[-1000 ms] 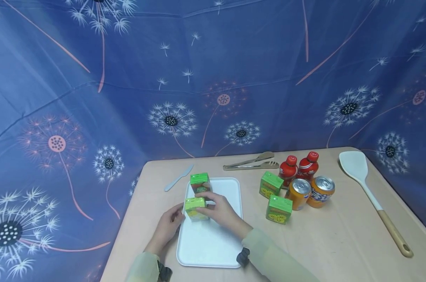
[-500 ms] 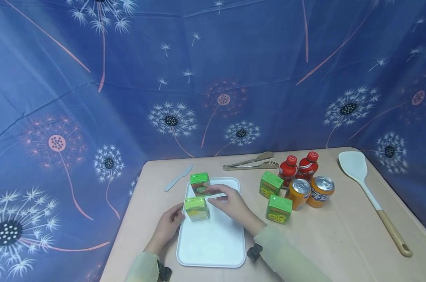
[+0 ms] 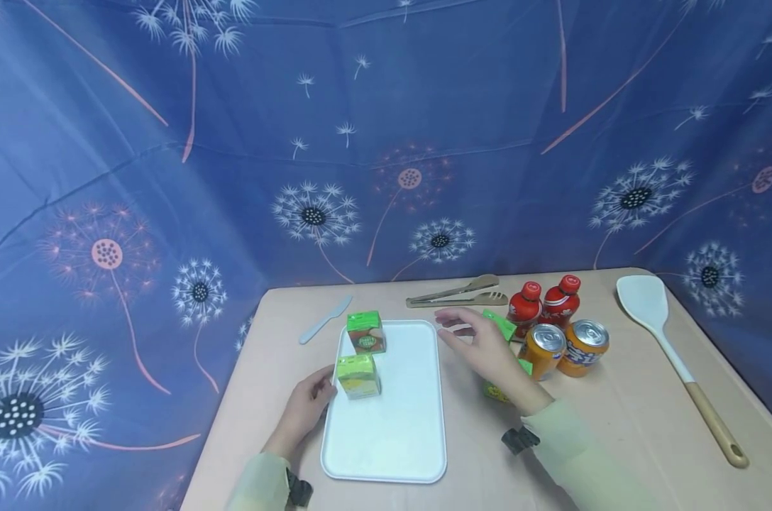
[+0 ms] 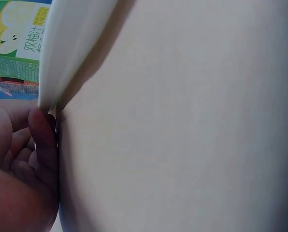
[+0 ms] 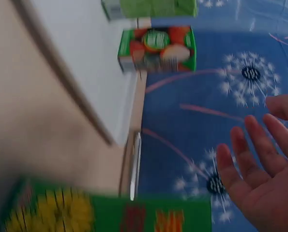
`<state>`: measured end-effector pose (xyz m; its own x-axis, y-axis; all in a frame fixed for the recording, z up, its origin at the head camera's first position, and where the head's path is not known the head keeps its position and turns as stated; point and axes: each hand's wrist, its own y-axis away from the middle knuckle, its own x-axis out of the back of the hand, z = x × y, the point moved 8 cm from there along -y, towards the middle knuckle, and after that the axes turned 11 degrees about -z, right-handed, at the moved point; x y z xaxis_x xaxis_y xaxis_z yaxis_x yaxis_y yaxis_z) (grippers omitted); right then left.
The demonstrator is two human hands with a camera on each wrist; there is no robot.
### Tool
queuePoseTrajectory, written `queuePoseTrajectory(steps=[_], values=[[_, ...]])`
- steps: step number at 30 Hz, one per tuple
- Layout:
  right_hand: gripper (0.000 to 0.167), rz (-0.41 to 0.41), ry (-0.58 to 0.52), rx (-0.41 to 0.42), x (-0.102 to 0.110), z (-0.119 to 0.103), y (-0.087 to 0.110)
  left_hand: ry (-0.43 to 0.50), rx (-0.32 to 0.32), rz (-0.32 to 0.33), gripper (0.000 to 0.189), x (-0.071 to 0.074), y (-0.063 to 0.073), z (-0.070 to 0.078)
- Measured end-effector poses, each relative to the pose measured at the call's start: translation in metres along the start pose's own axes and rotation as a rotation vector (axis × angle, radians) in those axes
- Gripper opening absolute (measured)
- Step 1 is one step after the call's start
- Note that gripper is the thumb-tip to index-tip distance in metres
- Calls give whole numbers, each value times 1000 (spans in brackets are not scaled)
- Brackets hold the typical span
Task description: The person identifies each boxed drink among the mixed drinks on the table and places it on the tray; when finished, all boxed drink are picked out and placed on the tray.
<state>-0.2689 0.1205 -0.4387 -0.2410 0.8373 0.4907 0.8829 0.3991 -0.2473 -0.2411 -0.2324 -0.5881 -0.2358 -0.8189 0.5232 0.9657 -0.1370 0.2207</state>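
My left hand [image 3: 306, 408] is at the left rim of a white tray [image 3: 386, 440], and in the left wrist view its thumb and fingers [image 4: 43, 140] pinch that rim. Two juice boxes stand on the tray's left side: a green-and-red one [image 3: 366, 335] at the back, a light green-and-yellow one [image 3: 359, 377] before it. Beyond the tray's right edge, my right hand [image 3: 484, 349] hangs with fingers spread and holds nothing. It partly hides two green drink cartons; the yellow flower print of one carton [image 5: 110, 212] shows close up in the right wrist view.
Right of the cartons stand two red bottles [image 3: 560, 301] and two orange cans [image 3: 584, 348]. Metal tongs [image 3: 456, 292] lie at the back, a pale blue knife [image 3: 326, 321] at back left. A white spatula [image 3: 673, 355] lies far right. A blue patterned cloth [image 3: 386, 142] hangs behind.
My right hand has left the light green box, passed by the red-and-green one, and moved right off the tray toward the cartons. The left hand has stayed at the rim.
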Motion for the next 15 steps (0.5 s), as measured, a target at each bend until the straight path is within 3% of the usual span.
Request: queuePoseTrajectory(steps=[7,15], values=[[34,25,133,-51,38,12,8,-13,1,4,45,1,-1,0],[44,8,282,-135,61,29,15,-4,9,15,45,0,1,0]])
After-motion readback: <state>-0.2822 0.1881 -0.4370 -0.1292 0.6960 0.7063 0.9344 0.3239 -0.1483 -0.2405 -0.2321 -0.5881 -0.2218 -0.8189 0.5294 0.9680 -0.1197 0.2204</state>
